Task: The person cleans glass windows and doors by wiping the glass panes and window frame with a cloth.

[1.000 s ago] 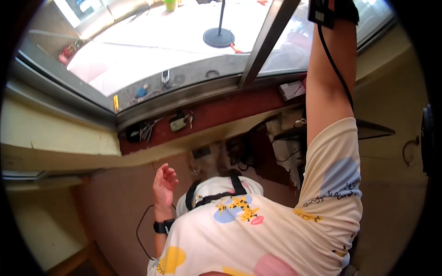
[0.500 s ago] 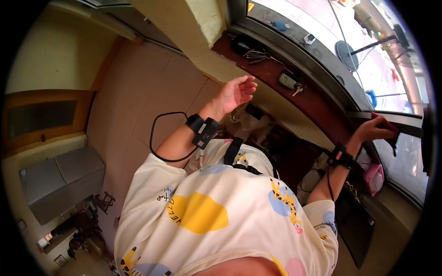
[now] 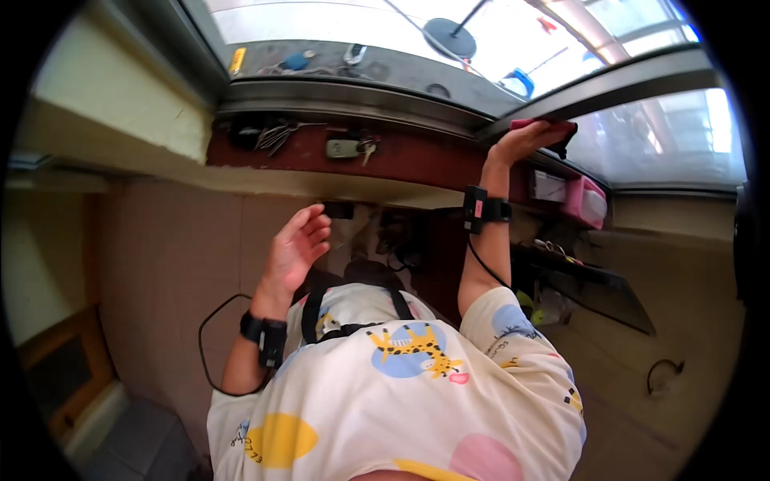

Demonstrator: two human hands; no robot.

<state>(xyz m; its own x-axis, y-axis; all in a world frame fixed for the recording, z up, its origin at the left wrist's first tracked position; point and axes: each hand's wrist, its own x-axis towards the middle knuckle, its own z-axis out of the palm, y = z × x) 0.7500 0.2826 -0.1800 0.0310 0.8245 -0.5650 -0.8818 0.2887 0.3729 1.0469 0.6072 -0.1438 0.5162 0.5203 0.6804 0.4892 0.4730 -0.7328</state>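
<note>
A red cloth (image 3: 566, 131) is in my right hand (image 3: 521, 144), whose fingers press it against the metal window frame (image 3: 609, 90) near the glass. Part of the cloth hangs dark past the fingertips. My left hand (image 3: 297, 247) hovers in front of the sill, holding nothing, its fingers loosely curled and apart. Dark straps with small boxes sit on both wrists, each with a cable.
On the dark red sill (image 3: 437, 156) lie a key fob (image 3: 343, 148) with keys and a bunch of metal keys (image 3: 275, 138). A pink container (image 3: 585, 202) stands right of my right hand. Below it a dark flat panel (image 3: 585, 284) juts out. Outside is a round stand base (image 3: 449, 38).
The view has turned, so the window and sill now run across the top. My right hand still holds the cloth at the window frame. My left hand appears lower and further left.
</note>
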